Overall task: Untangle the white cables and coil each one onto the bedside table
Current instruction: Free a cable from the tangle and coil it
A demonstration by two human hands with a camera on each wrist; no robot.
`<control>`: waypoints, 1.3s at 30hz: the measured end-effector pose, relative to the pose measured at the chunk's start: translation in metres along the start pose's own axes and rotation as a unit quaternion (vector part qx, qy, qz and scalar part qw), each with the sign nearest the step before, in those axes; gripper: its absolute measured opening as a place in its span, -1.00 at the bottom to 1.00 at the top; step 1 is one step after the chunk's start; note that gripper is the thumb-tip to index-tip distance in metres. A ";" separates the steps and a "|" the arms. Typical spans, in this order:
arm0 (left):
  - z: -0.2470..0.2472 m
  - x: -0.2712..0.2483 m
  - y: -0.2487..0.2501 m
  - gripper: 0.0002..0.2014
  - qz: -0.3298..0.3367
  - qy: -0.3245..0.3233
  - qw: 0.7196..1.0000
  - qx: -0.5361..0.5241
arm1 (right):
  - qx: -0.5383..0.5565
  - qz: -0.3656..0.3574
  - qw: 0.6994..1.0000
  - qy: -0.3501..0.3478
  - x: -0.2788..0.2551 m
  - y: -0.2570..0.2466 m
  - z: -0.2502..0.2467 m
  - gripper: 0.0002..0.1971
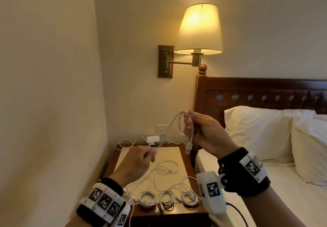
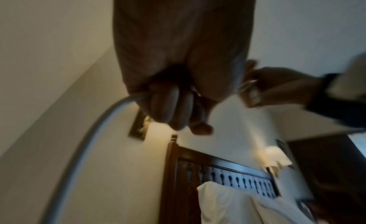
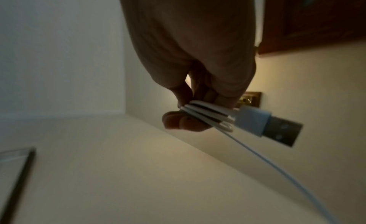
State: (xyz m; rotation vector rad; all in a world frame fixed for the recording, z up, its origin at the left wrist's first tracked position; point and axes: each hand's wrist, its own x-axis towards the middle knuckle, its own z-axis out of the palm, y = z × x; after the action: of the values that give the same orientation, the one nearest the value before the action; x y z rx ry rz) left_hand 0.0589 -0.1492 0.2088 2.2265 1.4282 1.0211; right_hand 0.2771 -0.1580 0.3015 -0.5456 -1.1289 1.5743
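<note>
- White cable (image 1: 178, 122) is gathered in several loops in the right hand (image 1: 205, 134), raised above the bedside table (image 1: 187, 170) at about 1 o'clock from its middle; the thumb and curled fingers (image 3: 178, 121) pinch the loops together, and the USB plug (image 1: 188, 149) hangs from the bottom of the bundle.
- From the loops the same cable runs down toward 8 o'clock to the left hand (image 1: 136, 163), held lower over the far part of the tabletop; its fingers (image 2: 174, 108) are curled shut around the strand, which leaves the fist in a long arc in the left wrist view.
- Both wrists wear black bands with white marker blocks.
- No container shows; the finished work lies straight on the wood: three coiled cables (image 1: 168, 200) in a row along the table's 6 o'clock edge, touching or nearly so.
- One loose cable (image 1: 166, 169) lies in open loops across the middle of the table, and more slack cable (image 1: 127, 143) trails along the 12 o'clock edge by the wall.
- The tabletop has a pale inset panel (image 1: 169, 156) framed in dark wood.
- At 12 o'clock above the table a lit wall lamp (image 1: 200, 30) hangs on a brass arm; a wall switch (image 1: 161, 128) sits lower.
- At 3 o'clock stands a bed with a carved wooden headboard (image 1: 265, 92) and white pillows (image 1: 261, 133).
</note>
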 end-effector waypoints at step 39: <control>0.009 -0.008 -0.002 -0.66 0.046 0.113 0.990 -0.074 | 0.138 0.006 0.990 -0.026 -0.005 -0.015 0.000 -0.74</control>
State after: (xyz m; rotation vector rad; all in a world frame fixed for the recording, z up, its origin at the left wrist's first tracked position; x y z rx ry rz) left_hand 0.0622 -0.1543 0.1981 2.1412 1.2963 1.4019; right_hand 0.2864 -0.1626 0.3135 -0.3283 -0.9252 1.7291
